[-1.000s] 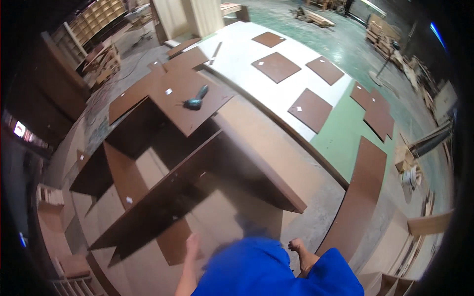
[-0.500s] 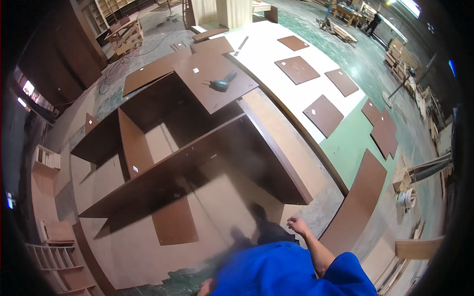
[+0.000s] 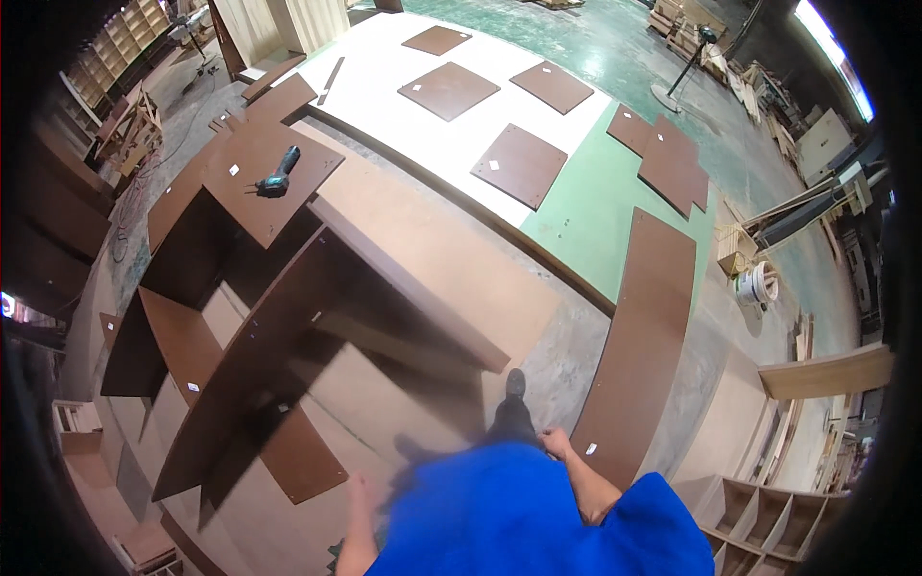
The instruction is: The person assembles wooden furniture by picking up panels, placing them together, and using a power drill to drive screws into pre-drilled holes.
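My right hand (image 3: 554, 442) hangs beside my blue-sleeved body with its fingers loosely curled and nothing visible in them. It is nearest a long brown board (image 3: 639, 346). My left hand (image 3: 359, 490) is low in the view, smeared by motion, near a small brown panel (image 3: 303, 456) lying on the floor. In front of me stands a dark brown cabinet frame (image 3: 279, 326) with a divider (image 3: 182, 336) inside it. A cordless drill (image 3: 279, 175) rests on a brown panel (image 3: 288, 216) on the far end of the frame. Neither hand touches the frame.
Several brown panels (image 3: 521, 165) lie on a white and green sheet (image 3: 567, 226) beyond the frame. A white bucket (image 3: 756, 284) and a wooden beam (image 3: 826, 372) are at the right. Wooden shelving (image 3: 768, 518) stands at the lower right.
My view has turned right and I have stepped forward; one shoe now shows beside the frame's near corner. My left hand has come further into view, and the right hand hangs lower.
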{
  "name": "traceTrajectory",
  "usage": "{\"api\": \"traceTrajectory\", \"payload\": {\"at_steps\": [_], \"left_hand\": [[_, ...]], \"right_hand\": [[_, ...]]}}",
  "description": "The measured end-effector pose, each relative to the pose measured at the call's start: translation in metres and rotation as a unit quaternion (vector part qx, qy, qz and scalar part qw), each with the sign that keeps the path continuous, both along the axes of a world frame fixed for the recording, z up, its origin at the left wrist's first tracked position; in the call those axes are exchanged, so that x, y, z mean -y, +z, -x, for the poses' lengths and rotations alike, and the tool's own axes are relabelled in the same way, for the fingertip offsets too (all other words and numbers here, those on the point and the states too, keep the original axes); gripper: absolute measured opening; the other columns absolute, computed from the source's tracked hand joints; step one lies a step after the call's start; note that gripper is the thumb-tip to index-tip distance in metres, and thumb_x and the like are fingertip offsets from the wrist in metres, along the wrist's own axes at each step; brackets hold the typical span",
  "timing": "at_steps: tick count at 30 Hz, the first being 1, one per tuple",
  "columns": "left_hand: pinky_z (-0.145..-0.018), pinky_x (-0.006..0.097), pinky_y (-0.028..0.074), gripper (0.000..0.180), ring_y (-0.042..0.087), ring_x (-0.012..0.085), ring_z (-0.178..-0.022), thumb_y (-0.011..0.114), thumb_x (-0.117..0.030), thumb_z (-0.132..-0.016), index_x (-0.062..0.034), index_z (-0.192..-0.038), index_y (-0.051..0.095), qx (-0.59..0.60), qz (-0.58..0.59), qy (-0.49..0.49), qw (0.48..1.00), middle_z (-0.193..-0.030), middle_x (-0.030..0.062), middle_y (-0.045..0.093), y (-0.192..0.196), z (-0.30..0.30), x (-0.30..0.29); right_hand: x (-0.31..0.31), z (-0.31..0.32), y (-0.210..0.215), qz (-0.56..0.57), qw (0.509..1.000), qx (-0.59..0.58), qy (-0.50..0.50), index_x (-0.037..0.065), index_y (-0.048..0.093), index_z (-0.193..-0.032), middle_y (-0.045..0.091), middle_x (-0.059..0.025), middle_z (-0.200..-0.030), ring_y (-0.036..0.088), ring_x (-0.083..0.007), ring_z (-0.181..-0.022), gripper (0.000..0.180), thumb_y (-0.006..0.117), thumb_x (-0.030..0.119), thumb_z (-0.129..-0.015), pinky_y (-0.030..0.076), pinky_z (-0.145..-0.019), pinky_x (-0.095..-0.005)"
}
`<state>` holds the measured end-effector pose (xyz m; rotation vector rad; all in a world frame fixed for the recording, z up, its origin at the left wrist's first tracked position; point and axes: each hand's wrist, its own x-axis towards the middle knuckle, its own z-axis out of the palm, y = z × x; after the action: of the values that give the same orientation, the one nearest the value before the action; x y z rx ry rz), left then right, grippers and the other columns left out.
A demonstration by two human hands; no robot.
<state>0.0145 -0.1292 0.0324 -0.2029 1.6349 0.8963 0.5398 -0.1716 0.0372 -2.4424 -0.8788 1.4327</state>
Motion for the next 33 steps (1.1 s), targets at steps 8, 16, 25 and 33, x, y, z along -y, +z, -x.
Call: {"api": "traceTrajectory", "payload": {"at_steps": [8, 16, 25, 33], "left_hand": [[-0.064, 0.026, 0.049, 0.02, 0.061, 0.0134, -0.072, 0.049, -0.014, -0.093, -0.004, -0.105, 0.062, -0.115, -0.088, -0.328, 0.933, -0.084, 0.0062, 0.065, 0.025, -0.203, -0.149], [-0.067, 0.027, 0.05, 0.021, 0.062, 0.0132, -0.075, 0.053, -0.013, -0.092, -0.002, -0.108, 0.062, -0.079, -0.036, -0.445, 0.891, -0.09, 0.0081, 0.068, 0.008, -0.335, -0.202], [-0.061, 0.031, 0.049, 0.021, 0.06, 0.0174, -0.066, 0.054, -0.015, -0.092, 0.003, -0.095, 0.065, -0.178, -0.015, -0.314, 0.932, -0.077, 0.0099, 0.065, -0.031, -0.336, -0.199], [-0.078, 0.042, 0.049, 0.034, 0.066, 0.0301, -0.081, 0.05, -0.03, -0.093, -0.0018, -0.093, 0.068, -0.359, 0.03, -0.594, 0.719, -0.087, 0.0179, 0.068, -0.039, -0.338, -0.262]], "right_hand": [[0.015, -0.164, 0.011, -0.066, 0.931, -0.141, -0.33, -0.004, 0.065, -0.096, 0.067, -0.0114, -0.08, 0.063, -0.0178, -0.066, 0.016, 0.058, 0.006, -0.086, 0.05, -0.056, -0.0285], [0.006, -0.241, 0.029, -0.096, 0.851, -0.165, -0.49, -0.005, 0.058, -0.095, 0.061, -0.0132, -0.074, 0.058, -0.0179, -0.057, 0.012, 0.051, 0.003, -0.09, 0.044, -0.044, -0.0275], [-0.062, -0.276, -0.015, 0.084, 0.976, -0.119, -0.162, -0.001, 0.071, -0.081, 0.07, -0.0091, -0.082, 0.065, -0.0194, -0.077, 0.013, 0.058, 0.004, -0.08, 0.052, -0.069, -0.0324], [-0.308, -0.34, -0.045, 0.024, 0.951, -0.156, -0.267, -0.001, 0.061, -0.077, 0.063, -0.0141, -0.071, 0.06, -0.0197, -0.057, 0.011, 0.055, 0.004, -0.084, 0.049, -0.05, -0.0309]]}}
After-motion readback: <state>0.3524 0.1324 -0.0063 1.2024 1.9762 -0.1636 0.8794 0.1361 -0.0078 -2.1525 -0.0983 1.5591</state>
